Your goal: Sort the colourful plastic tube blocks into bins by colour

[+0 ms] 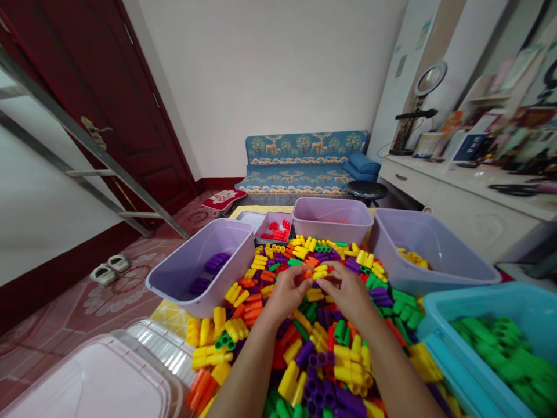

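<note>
A heap of plastic building blocks [322, 337], shaped like joined bullet-like tubes in yellow, orange, red, purple and green, covers the table in front of me. Over its middle, my right hand [348, 290] pinches a yellow building block [321, 271] between thumb and fingers. Close beside it, my left hand [285, 293] has thumb and forefinger closed around a small orange building block [308, 274]. The two blocks are very near each other; whether they are joined I cannot tell.
Lilac bins hold purple [217, 262], yellow [415, 257] and a few red or orange blocks [333, 220]; a small tray [273, 227] holds red ones. A turquoise bin [452, 354] of green blocks stands right. Lids [100, 377] lie front left. Beyond are a ladder [96, 145] and sofa [304, 162].
</note>
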A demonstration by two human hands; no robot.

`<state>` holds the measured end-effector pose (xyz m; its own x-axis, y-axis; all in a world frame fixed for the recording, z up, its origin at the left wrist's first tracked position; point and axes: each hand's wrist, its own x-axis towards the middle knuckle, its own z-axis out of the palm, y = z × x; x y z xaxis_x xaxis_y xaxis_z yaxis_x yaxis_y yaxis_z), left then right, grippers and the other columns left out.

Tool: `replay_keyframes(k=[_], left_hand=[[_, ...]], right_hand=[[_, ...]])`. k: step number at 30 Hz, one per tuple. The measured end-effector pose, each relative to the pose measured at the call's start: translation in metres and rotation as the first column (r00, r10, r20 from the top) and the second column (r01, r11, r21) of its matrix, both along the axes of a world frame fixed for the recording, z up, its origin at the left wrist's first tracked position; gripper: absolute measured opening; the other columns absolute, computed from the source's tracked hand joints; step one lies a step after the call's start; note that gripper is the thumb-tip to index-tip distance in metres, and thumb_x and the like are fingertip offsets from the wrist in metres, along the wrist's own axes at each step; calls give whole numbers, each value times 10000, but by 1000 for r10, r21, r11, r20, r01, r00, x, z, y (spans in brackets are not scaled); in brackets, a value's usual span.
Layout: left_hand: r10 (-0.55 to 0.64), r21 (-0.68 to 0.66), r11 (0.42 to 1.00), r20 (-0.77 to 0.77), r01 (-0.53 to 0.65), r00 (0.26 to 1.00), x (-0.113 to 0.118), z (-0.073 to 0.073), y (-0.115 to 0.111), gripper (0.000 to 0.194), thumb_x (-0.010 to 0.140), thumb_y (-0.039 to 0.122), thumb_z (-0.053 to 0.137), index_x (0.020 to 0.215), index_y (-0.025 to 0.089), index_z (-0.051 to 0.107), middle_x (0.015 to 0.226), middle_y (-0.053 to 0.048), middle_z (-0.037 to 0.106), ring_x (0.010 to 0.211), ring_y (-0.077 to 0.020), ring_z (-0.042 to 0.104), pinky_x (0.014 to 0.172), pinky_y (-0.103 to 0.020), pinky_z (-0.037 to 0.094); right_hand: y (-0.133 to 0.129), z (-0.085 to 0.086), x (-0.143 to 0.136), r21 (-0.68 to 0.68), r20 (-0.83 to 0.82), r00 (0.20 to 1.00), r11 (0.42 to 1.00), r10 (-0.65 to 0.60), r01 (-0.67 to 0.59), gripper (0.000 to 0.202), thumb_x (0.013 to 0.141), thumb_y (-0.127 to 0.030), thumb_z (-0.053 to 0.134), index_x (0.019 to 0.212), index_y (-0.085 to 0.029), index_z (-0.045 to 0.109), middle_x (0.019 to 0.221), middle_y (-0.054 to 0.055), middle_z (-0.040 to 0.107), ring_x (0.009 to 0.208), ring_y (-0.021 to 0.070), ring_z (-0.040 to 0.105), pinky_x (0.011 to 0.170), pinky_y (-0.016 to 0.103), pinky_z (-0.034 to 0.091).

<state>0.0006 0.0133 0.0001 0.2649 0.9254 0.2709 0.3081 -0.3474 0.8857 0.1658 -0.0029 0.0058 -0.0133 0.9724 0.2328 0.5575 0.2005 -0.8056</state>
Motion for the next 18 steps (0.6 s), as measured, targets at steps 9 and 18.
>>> replay_keyframes(k=[9, 18], left_hand=[[-153, -128, 975, 202, 181, 967, -4, -1, 2, 346, 863, 445, 498, 793, 124, 609, 671, 5, 554, 637, -109, 521, 606, -205, 410], [106, 79, 993, -214, -91, 971, -12, 4, 3, 242, 789, 242, 595, 1002, 164, 679, 981, -74, 684, 902, -189, 615, 806, -286, 465]], right_hand=[[-5, 9, 3, -93, -341, 930, 980, 136, -178, 362, 709, -363, 685, 1010, -184, 596, 851, 30, 655, 776, 178, 644, 634, 273, 528], [-1, 34, 28, 137, -941, 335, 850, -48, 508, 311, 759, -467, 650, 892, -189, 602, 914, 27, 687, 885, 141, 669, 844, 296, 527]])
